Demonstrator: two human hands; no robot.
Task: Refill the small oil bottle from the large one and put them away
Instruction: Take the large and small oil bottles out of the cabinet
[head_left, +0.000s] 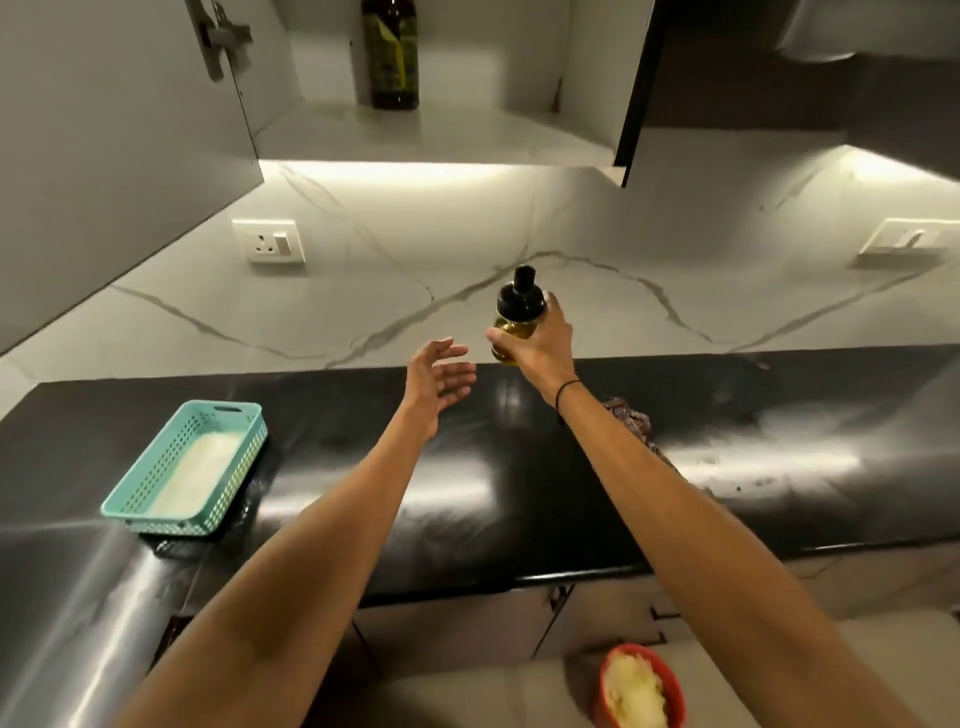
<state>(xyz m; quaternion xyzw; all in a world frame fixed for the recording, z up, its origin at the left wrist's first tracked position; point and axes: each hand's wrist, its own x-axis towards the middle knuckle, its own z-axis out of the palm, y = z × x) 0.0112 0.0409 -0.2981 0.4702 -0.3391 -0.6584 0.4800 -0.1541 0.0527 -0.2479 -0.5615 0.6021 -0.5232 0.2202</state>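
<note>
Right hand (537, 345) grips the small bottle (514, 325) round its glass body, held upright in the air above the back edge of the black surface (519, 483), in front of the marble backsplash (415, 291). Black cap on top, yellowish oil visible through the glass below it (level hard to judge, fingers cover most of the body). Thin black band on the right wrist.

Left hand (441, 376) is empty, fingers loose and slightly spread, palm turned toward the bottle, just beside it but not touching.

Large bottle (390, 54), dark with a green label, stands upright on the shelf (441, 132) of the open upper cabinet, well above both hands; its top is cut off by the frame.

Teal basket (187, 470) sits on the surface at left, something white lying in it. Patterned cloth (631, 421) lies on the surface, partly behind the right forearm. Red bowl (641, 688) with pale mashed stuff at bottom right, below the surface edge. Socket (269, 241) on the backsplash at left, switch plate (909, 241) at right.
</note>
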